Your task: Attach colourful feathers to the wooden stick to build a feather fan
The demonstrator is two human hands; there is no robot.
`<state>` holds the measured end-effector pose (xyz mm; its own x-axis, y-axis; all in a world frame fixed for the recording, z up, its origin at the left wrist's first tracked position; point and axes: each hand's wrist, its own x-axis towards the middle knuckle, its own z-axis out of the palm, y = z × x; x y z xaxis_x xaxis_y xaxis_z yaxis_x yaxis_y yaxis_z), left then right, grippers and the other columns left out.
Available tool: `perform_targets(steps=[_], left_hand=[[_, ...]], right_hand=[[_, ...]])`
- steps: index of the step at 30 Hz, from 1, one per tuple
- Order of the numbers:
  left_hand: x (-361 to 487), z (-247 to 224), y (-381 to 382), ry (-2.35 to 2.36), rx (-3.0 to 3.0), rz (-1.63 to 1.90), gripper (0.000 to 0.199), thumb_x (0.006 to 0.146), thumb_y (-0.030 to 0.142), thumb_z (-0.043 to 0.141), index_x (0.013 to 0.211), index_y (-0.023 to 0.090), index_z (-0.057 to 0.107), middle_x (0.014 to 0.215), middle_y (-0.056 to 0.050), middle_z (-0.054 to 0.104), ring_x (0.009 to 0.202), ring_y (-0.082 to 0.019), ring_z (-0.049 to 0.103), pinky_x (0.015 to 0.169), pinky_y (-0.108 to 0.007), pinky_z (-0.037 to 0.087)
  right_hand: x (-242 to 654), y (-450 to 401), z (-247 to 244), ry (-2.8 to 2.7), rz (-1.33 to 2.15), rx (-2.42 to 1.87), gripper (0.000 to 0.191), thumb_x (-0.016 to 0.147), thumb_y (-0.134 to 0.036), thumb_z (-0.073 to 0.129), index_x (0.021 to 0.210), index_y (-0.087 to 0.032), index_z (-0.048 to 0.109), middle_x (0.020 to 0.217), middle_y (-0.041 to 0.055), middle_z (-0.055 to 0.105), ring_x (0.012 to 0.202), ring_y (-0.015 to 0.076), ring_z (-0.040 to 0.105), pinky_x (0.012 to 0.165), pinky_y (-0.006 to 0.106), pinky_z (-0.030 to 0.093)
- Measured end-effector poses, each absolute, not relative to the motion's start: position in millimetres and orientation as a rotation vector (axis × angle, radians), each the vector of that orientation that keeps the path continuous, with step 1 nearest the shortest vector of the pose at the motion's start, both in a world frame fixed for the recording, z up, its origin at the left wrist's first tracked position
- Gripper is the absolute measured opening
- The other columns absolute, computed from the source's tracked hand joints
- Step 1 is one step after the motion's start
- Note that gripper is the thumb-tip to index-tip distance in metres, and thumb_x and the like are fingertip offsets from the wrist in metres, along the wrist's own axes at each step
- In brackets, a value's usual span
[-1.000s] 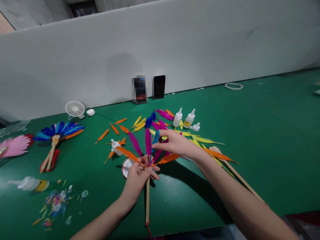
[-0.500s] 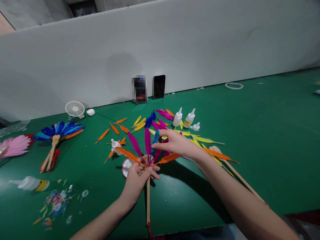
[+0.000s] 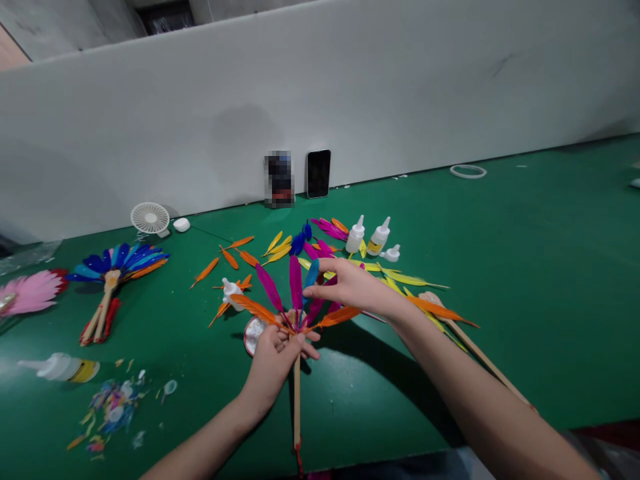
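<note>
My left hand point(image 3: 280, 353) is closed round the top of a feather fan point(image 3: 297, 407) with a wooden stick handle and a red cord at its lower end. Magenta feathers point(image 3: 295, 280) and orange feathers point(image 3: 253, 305) spread out from the fan's head. Between thumb and fingers, my right hand point(image 3: 345, 283) pinches a blue feather point(image 3: 311, 273) whose quill points down into the fan's middle, beside the magenta ones. Behind my left hand, a small red-rimmed dish point(image 3: 253, 335) with white contents is partly hidden.
Loose orange feathers point(image 3: 205, 272), yellow feathers point(image 3: 280, 250) and glue bottles point(image 3: 355, 235) lie or stand beyond my hands. At left are a blue feather fan point(image 3: 120, 263), a lying glue bottle point(image 3: 63, 369) and scraps point(image 3: 113, 407). A phone point(image 3: 319, 175) leans on the white partition point(image 3: 400, 87).
</note>
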<state>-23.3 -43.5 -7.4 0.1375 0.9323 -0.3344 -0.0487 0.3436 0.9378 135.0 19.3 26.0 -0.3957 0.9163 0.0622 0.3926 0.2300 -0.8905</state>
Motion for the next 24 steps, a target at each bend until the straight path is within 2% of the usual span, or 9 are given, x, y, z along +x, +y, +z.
perform_targets(steps=[2, 7, 13, 18, 21, 24], left_hand=[[-23.3, -6.1, -42.9, 1.219, 0.971, 0.907, 0.026, 0.059, 0.033, 0.066, 0.068, 0.014, 0.052, 0.067, -0.007, 0.070, 0.050, -0.013, 0.060, 0.051, -0.025, 0.045], [-24.7, -2.7, -41.3, 1.267, 0.977, 0.946, 0.027, 0.060, 0.036, 0.066, 0.069, 0.013, 0.054, 0.060, -0.006, 0.068, 0.051, -0.015, 0.060, 0.051, -0.026, 0.045], [-26.5, -1.0, -40.8, 1.296, 0.966, 0.948, 0.027, 0.060, 0.035, 0.066, 0.071, 0.012, 0.057, 0.054, -0.004, 0.066, 0.051, -0.015, 0.059, 0.047, -0.025, 0.044], [-26.2, -1.1, -40.0, 1.249, 0.991, 0.912, 0.024, 0.060, 0.035, 0.066, 0.065, 0.012, 0.059, 0.053, -0.006, 0.066, 0.050, -0.016, 0.059, 0.050, -0.026, 0.045], [-25.8, -3.8, -40.7, 1.225, 0.995, 0.910, 0.027, 0.061, 0.037, 0.066, 0.070, 0.012, 0.059, 0.061, -0.008, 0.069, 0.053, -0.016, 0.061, 0.052, -0.027, 0.046], [-25.6, -6.2, -42.1, 1.197, 0.996, 0.908, 0.029, 0.060, 0.038, 0.067, 0.072, 0.013, 0.056, 0.064, -0.008, 0.070, 0.056, -0.017, 0.063, 0.053, -0.028, 0.047]], right_hand=[[137.2, 22.3, 24.9, -1.863, 1.033, -1.213, 0.019, 0.071, -0.034, 0.059, 0.062, -0.018, 0.054, 0.065, -0.0002, 0.055, 0.065, 0.0147, 0.051, 0.060, 0.028, 0.039], [144.9, 29.8, 22.3, -1.600, 1.006, -1.237, 0.024, 0.076, -0.040, 0.050, 0.077, -0.017, 0.058, 0.075, 0.0031, 0.059, 0.074, 0.0173, 0.053, 0.067, 0.031, 0.040], [144.5, 31.4, 20.9, -1.491, 0.991, -1.283, 0.020, 0.077, -0.037, 0.049, 0.075, -0.018, 0.055, 0.066, 0.0013, 0.053, 0.065, 0.0159, 0.050, 0.064, 0.031, 0.041], [141.6, 31.8, 17.4, -1.493, 1.096, -1.204, 0.023, 0.070, -0.041, 0.056, 0.074, -0.018, 0.058, 0.073, 0.0026, 0.059, 0.070, 0.0163, 0.053, 0.067, 0.032, 0.041], [140.6, 29.1, 19.9, -1.553, 1.232, -1.168, 0.024, 0.064, -0.040, 0.063, 0.071, -0.018, 0.060, 0.068, 0.0005, 0.058, 0.065, 0.0141, 0.052, 0.062, 0.029, 0.040], [139.5, 25.0, 25.3, -1.619, 1.292, -1.195, 0.024, 0.062, -0.040, 0.066, 0.061, -0.018, 0.056, 0.058, -0.0037, 0.050, 0.054, 0.0102, 0.044, 0.054, 0.026, 0.035]])
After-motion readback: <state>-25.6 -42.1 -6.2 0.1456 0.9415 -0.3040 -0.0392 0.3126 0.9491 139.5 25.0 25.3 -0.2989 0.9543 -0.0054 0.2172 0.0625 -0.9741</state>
